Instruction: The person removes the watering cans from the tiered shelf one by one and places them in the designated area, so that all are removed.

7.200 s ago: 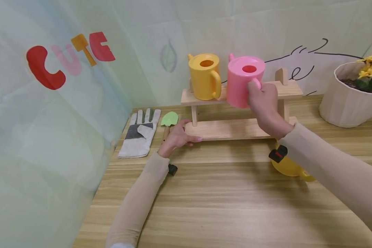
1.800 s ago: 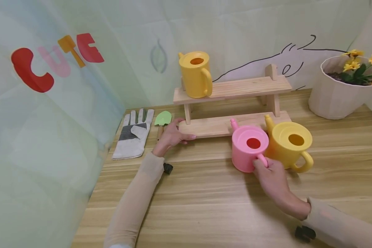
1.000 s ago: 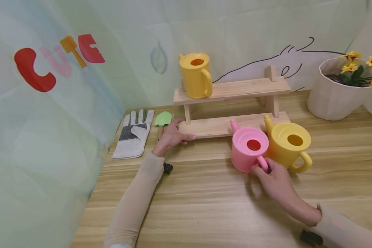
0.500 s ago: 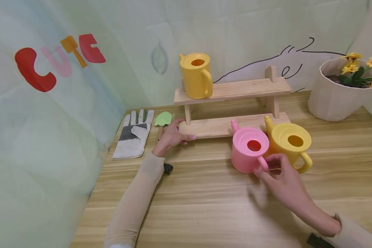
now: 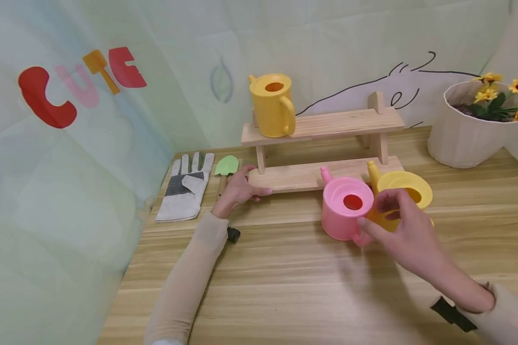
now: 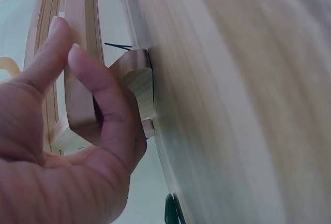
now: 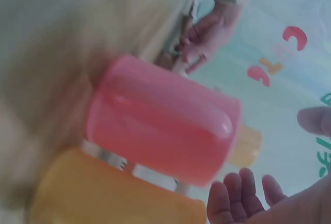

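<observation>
two hands | left hand (image 5: 238, 190) grips wooden rack (image 5: 323, 125) end at 9 o'clock | right hand (image 5: 403, 230) fingers spread loose, holding nothing, over yellow watering can (image 5: 403, 184) beside pink watering can (image 5: 344, 208)

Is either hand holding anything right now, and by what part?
The left hand grips the wooden two-tier shelf by the left end of its lower board. The right hand is open, holding nothing, beside the pink watering can.

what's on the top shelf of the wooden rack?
One yellow watering can stands at the left end of the top shelf; the rest shows bare wood. Its inside is dark, contents unseen.
</observation>
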`<state>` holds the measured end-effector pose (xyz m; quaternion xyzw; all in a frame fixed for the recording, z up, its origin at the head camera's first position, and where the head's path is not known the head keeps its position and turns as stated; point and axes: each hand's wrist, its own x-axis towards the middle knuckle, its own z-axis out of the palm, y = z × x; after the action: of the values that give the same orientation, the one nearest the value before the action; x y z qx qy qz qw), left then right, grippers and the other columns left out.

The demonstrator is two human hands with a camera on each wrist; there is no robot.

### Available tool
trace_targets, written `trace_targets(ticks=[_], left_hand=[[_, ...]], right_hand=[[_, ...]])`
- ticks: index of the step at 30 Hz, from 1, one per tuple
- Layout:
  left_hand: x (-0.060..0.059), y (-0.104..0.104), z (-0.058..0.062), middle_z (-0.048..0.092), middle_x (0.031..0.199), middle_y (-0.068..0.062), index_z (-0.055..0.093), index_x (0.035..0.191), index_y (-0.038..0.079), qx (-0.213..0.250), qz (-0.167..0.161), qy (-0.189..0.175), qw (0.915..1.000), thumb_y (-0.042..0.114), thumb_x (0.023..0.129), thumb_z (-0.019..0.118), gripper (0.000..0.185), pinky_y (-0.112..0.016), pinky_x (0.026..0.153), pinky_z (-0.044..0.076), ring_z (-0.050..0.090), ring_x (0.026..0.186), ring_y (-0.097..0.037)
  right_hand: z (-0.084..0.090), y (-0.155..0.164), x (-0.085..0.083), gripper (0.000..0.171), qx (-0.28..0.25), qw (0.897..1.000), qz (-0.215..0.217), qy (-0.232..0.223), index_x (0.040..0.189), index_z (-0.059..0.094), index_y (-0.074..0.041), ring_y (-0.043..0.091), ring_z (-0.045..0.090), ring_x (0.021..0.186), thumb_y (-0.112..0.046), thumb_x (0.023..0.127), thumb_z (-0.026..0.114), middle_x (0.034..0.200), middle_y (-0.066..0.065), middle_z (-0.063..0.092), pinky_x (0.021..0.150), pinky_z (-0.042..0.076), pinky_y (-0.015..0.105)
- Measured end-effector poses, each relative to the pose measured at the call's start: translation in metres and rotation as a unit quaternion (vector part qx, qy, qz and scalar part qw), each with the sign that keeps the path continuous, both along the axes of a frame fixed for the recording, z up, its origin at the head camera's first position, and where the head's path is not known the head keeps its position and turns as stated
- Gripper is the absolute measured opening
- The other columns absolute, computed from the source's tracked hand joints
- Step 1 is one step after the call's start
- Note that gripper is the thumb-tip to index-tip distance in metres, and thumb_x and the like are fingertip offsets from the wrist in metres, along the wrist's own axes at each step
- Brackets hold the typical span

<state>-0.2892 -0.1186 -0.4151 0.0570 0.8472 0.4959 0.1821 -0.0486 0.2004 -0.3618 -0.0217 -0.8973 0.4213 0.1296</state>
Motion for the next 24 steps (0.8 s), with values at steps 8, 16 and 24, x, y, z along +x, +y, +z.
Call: trace_targets(ticks=[8,16,24], left_hand=[[0.000,-0.001,0.001,0.058,0.144,-0.029,0.031,0.168,0.005,0.004,-0.003,-0.001,1.0000,0.011,0.085,0.096,0.105,-0.018,0.059,0.060,0.066,0.074,-0.014],[0.001,-0.001,0.002,0.055,0.147,-0.029,0.031,0.169,0.006,0.004,-0.001,-0.009,1.0000,0.011,0.086,0.095,0.105,-0.018,0.059,0.061,0.067,0.082,-0.016],[0.001,0.000,0.003,0.057,0.146,-0.028,0.031,0.169,0.007,0.001,0.000,-0.010,0.9999,0.011,0.085,0.096,0.106,-0.018,0.059,0.061,0.067,0.085,-0.018]], right_hand=[[0.027,0.001,-0.022,0.052,0.010,0.999,0.022,0.025,0.128,0.056,-0.001,0.024,0.059,0.105,-0.023,0.094,0.087,0.116,0.013,0.067,0.085,0.045,0.003],[0.049,-0.005,-0.045,0.059,0.008,0.999,0.044,0.008,0.139,0.050,-0.003,0.031,0.061,0.115,-0.030,0.098,0.083,0.124,0.016,0.064,0.087,0.046,0.007],[0.072,-0.017,-0.074,0.064,0.009,0.998,0.058,-0.016,0.143,0.049,-0.005,0.031,0.062,0.118,-0.037,0.099,0.081,0.129,0.016,0.063,0.102,0.053,0.042]])
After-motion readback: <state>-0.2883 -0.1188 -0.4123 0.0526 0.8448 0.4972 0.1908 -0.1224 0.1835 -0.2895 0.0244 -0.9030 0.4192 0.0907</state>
